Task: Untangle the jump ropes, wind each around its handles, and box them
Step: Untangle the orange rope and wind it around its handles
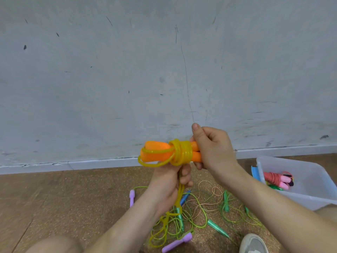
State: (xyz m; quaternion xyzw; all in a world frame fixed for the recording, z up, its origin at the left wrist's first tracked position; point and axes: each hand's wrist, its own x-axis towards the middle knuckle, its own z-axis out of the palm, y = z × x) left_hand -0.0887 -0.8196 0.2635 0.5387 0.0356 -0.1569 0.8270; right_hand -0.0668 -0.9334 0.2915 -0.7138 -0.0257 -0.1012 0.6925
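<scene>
Two orange handles (pixel 155 152) lie side by side in the air, bound by several turns of yellow rope (pixel 180 152). My right hand (pixel 213 148) grips the right ends of the handles. My left hand (pixel 171 181) sits just below and grips the loose yellow rope, which hangs down to the floor. A tangle of green and speckled ropes (pixel 204 207) with teal handles (pixel 217 226) and purple handles (pixel 176 242) lies on the floor beneath my hands. A clear plastic box (pixel 310 196) at the right holds a wound pink rope bundle (pixel 277 179).
A grey wall with a pale skirting board (pixel 73 164) stands close ahead. The floor is brown cork-like matting. My knee shows at bottom left and a white shoe (pixel 253 243) at bottom right. A blue item (pixel 254 172) leans beside the box.
</scene>
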